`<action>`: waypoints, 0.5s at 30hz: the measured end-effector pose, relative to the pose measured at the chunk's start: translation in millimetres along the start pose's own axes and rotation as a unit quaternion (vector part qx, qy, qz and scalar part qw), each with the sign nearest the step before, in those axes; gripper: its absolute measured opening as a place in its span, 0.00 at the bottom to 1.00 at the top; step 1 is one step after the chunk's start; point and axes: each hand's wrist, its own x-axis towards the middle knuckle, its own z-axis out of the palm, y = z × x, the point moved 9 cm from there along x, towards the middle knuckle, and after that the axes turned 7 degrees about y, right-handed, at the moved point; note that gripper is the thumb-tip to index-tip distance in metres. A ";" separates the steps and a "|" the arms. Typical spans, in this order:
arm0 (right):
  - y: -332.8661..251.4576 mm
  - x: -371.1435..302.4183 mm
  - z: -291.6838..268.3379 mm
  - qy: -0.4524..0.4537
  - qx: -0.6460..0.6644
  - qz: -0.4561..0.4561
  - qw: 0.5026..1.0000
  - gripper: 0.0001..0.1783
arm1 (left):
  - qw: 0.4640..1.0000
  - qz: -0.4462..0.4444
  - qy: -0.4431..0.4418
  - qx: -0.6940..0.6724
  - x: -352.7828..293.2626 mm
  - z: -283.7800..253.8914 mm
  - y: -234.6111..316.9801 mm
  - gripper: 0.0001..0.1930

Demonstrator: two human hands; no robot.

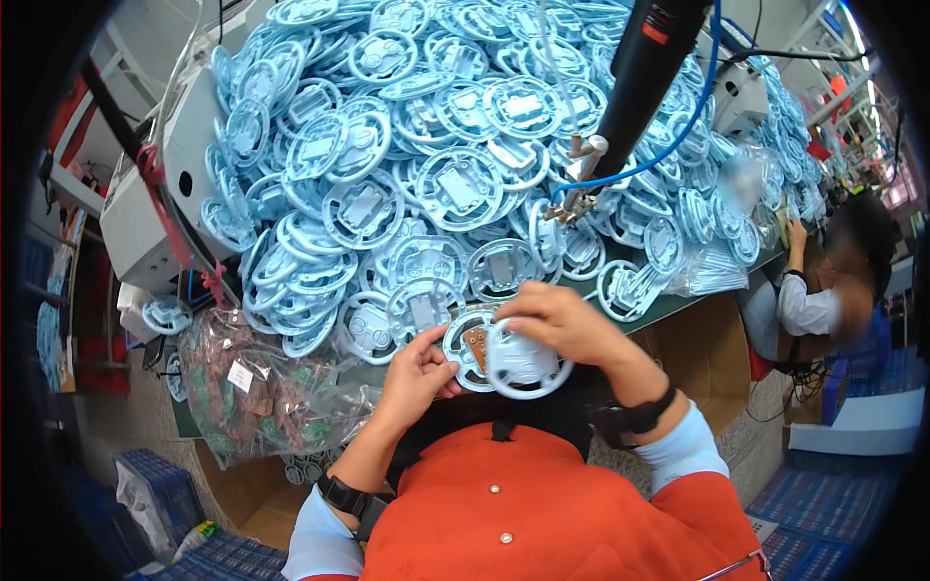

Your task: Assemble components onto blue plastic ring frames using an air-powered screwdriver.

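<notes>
Close to my body, at the near edge of the heaped table, my left hand grips the left rim of a light blue toy steering-wheel shell between thumb and fingers. Inside that shell shows a brown circuit board. From above, my right hand holds a second light blue wheel piece, its fingers closed on the upper rim. This piece overlaps the right part of the first shell; whether the two touch I cannot tell. More blue wheel shells lie just beyond both hands.
A black cylindrical tool with a blue hose hangs over the pile at right. Clear bags of green and brown parts lie at left. Cardboard boxes stand below the table edge. A co-worker sits at far right.
</notes>
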 end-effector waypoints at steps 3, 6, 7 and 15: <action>-3.6 10.5 36.8 -0.026 -0.069 -0.032 0.997 0.18 | 1.000 -0.002 0.005 -0.012 -3.4 -1.5 -5.5 0.27; -17.3 -7.3 33.5 -0.010 -0.175 -0.077 0.982 0.53 | 1.000 0.007 0.008 -0.005 -9.2 -0.6 -5.3 0.24; -15.9 -15.4 37.9 -0.018 -0.176 -0.077 0.981 0.53 | 1.000 0.005 0.013 -0.012 -8.5 -1.1 -6.6 0.24; -6.6 -35.6 51.4 -0.001 -0.223 -0.074 0.972 0.62 | 0.999 0.027 0.010 0.045 2.5 3.8 0.6 0.22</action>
